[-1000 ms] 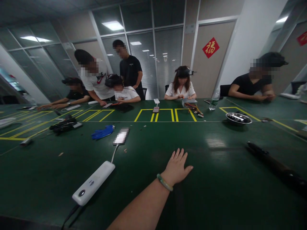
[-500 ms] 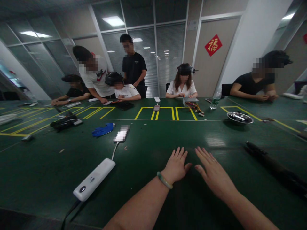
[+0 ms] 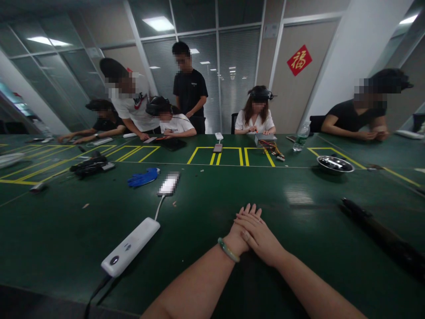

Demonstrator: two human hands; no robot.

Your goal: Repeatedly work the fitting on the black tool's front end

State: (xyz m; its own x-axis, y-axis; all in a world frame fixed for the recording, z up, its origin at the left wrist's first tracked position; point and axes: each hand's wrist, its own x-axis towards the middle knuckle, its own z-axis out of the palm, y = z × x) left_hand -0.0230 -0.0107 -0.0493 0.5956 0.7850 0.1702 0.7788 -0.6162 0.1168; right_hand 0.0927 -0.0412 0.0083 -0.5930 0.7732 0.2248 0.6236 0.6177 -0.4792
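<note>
My left hand [image 3: 236, 235] lies palm down on the green tabletop [image 3: 199, 248], fingers stretched forward. Across its back rests my right hand [image 3: 262, 239], also flat with its fingers extended, hiding much of the left hand. Neither hand grips an object. A green bangle [image 3: 228, 250] circles my left wrist. To the left are a white power strip [image 3: 131, 246] and a phone [image 3: 168, 183], joined by a white cable [image 3: 160, 207]. A blue glove [image 3: 143, 177] lies beyond them.
A long black object [image 3: 378, 230] lies at right, near a shiny metal bowl [image 3: 335, 164]. Across the table are a water bottle [image 3: 300, 137], a grey box with coloured wires [image 3: 265, 140] and several people. A black bundle [image 3: 92, 165] sits at far left.
My right hand has moved left from the bare table onto the back of my left hand. My left hand has stayed nearly in place. The view has shifted slightly.
</note>
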